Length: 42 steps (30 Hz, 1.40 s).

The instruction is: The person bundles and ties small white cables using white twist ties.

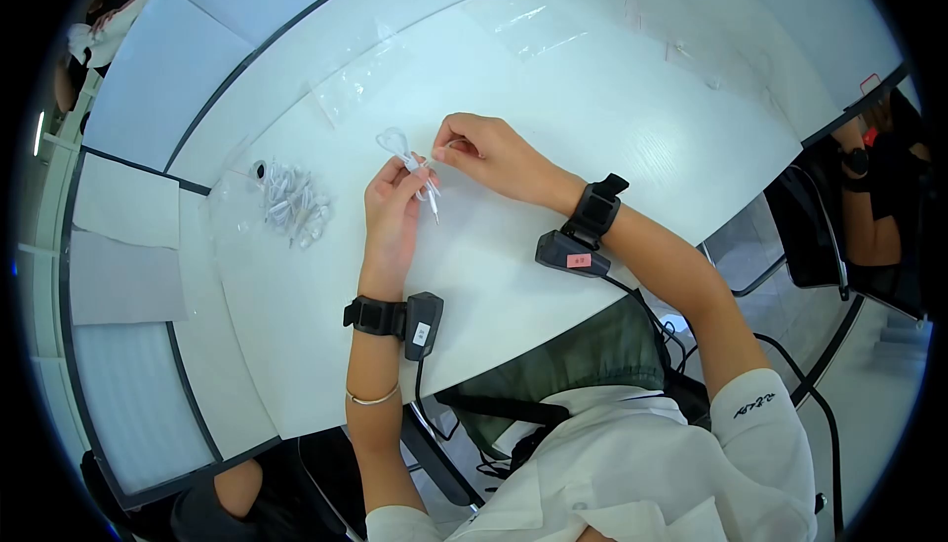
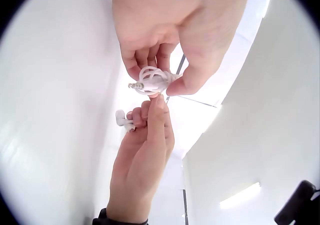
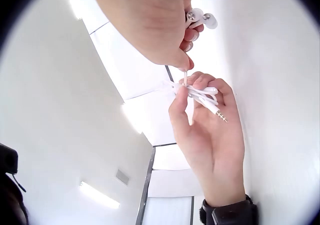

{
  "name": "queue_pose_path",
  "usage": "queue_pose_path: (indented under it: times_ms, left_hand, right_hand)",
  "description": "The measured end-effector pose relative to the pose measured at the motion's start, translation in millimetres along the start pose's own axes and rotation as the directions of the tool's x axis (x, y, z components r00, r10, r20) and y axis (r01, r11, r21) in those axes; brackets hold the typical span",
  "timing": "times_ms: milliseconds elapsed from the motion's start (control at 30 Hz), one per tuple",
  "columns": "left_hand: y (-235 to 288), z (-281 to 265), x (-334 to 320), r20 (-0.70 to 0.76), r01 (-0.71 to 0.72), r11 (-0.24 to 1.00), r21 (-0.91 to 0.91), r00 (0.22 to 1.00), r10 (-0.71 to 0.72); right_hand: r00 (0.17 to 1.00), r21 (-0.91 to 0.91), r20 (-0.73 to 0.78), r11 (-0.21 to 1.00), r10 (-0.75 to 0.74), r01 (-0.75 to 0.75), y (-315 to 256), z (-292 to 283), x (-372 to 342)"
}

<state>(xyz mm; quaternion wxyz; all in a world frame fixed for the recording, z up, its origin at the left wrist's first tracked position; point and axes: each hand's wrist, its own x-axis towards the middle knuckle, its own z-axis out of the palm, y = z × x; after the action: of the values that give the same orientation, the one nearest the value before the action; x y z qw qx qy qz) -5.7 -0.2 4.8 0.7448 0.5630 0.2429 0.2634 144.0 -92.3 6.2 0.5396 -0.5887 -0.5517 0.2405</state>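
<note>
A white earphone cable (image 1: 413, 163) is bundled in loops, its metal plug pointing down toward the table. My left hand (image 1: 393, 208) pinches the bundle between thumb and fingers; in the right wrist view the plug (image 3: 221, 116) sticks out beside the palm of the left hand (image 3: 212, 135). Just right of it, my right hand (image 1: 499, 159) pinches a short stretch of cable between thumb and forefinger. The two earbuds (image 3: 202, 19) poke out from the curled fingers of the right hand (image 3: 150, 25). Both hands are above the table, nearly touching.
A pile of white bundled cables (image 1: 294, 204) lies on the white table (image 1: 326, 315) at the left. Clear plastic bags (image 1: 360, 83) lie toward the back, near the low partition (image 1: 296, 38). Other people sit or stand beyond the partitions at both sides.
</note>
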Motion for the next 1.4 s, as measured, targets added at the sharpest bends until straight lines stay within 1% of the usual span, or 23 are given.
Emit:
queue_pose_path:
  times_ms: [100, 133, 200, 233, 300, 333, 367, 433, 467, 567, 667, 767, 900, 967, 1000, 1100, 1133, 1200, 1300, 1333, 1400]
  left_hand:
    - [-3, -5, 2, 0.002, -0.047, 0.998, -0.046, 0.999, 0.047]
    - [-3, -3, 2, -0.03, -0.063, 0.998, -0.02, 0.998, 0.062]
    - [-1, 3, 0, -0.093, -0.091, 0.995, 0.037, 0.991, 0.094]
    - [-2, 2, 0, -0.078, -0.135, 0.987, 0.091, 0.987, 0.142]
    - [-6, -3, 0, -0.043, -0.22, 0.956, 0.196, 0.972, 0.232]
    - [-8, -2, 2, -0.068, -0.26, 0.928, 0.266, 0.955, 0.287]
    - [-8, -3, 2, -0.057, -0.311, 0.872, 0.379, 0.932, 0.358]
    - [-2, -2, -1, -0.015, -0.388, 0.711, 0.586, 0.873, 0.488]
    - [2, 2, -4, -0.014, -0.381, 0.628, 0.679, 0.848, 0.53]
    - [9, 9, -8, -0.031, -0.351, 0.572, 0.741, 0.834, 0.551]
    - [4, 8, -5, -0.038, -0.376, 0.572, 0.729, 0.812, 0.582]
    - [1, 6, -3, -0.028, -0.388, 0.639, 0.664, 0.841, 0.54]
    - [-3, 3, -1, -0.013, -0.408, 0.656, 0.635, 0.843, 0.537]
    - [-1, 4, -2, 0.016, -0.411, 0.642, 0.648, 0.849, 0.527]
    - [0, 5, -3, 0.006, -0.406, 0.644, 0.648, 0.849, 0.529]
    - [-1, 3, -2, 0.001, -0.418, 0.628, 0.656, 0.833, 0.554]
    - [-2, 2, -2, 0.003, -0.426, 0.617, 0.662, 0.825, 0.566]
    - [-3, 0, -2, -0.012, -0.429, 0.634, 0.643, 0.822, 0.569]
    - [1, 5, -3, -0.029, -0.426, 0.632, 0.648, 0.814, 0.58]
    - [2, 7, -4, -0.035, -0.423, 0.626, 0.655, 0.811, 0.585]
    - [1, 7, -4, -0.036, -0.424, 0.668, 0.612, 0.828, 0.559]
  right_hand:
    - [1.0, 0.105, 0.014, 0.994, -0.006, 0.004, 10, 7, 0]
    - [0.999, 0.084, 0.047, 0.996, 0.014, -0.017, 10, 6, 0]
    - [0.999, 0.105, 0.008, 0.994, -0.037, 0.036, 14, 10, 0]
    - [0.998, 0.115, -0.014, 0.991, -0.062, 0.064, 15, 11, 0]
    - [0.998, -0.018, 0.001, 0.998, -0.066, 0.066, 12, 6, -2]
    - [0.999, -0.044, -0.013, 0.998, -0.039, 0.038, 13, 5, -1]
    - [0.997, -0.01, -0.028, 0.997, -0.071, 0.071, 12, 5, -1]
    - [0.989, 0.059, -0.056, 0.989, -0.136, 0.139, 8, 5, 1]
    - [0.988, 0.047, -0.053, 0.988, -0.145, 0.147, 8, 6, 0]
    - [0.999, 0.097, 0.033, 0.995, -0.008, 0.005, -8, 1, -3]
    - [0.998, 0.116, 0.063, 0.993, -0.019, 0.011, 6, 3, 0]
    - [0.998, 0.142, 0.052, 0.99, -0.022, 0.014, 7, 4, 0]
    - [0.995, 0.119, -0.03, 0.988, -0.092, 0.095, 7, 4, 0]
    - [0.994, 0.156, -0.049, 0.983, -0.093, 0.099, 9, 5, 1]
    - [0.996, 0.171, -0.044, 0.982, -0.077, 0.084, 7, 5, 0]
    - [0.994, 0.183, -0.036, 0.977, -0.108, 0.113, 7, 7, 0]
    - [0.994, 0.175, -0.026, 0.978, -0.107, 0.11, 7, 8, -1]
    - [0.994, 0.161, -0.008, 0.981, -0.105, 0.105, 5, 9, -2]
    - [0.98, 0.149, -0.09, 0.97, -0.179, 0.191, 6, 12, -4]
    - [0.988, 0.098, -0.044, 0.983, -0.151, 0.155, 4, 8, -5]
    - [0.988, 0.037, -0.082, 0.99, -0.135, 0.138, 5, 7, -6]
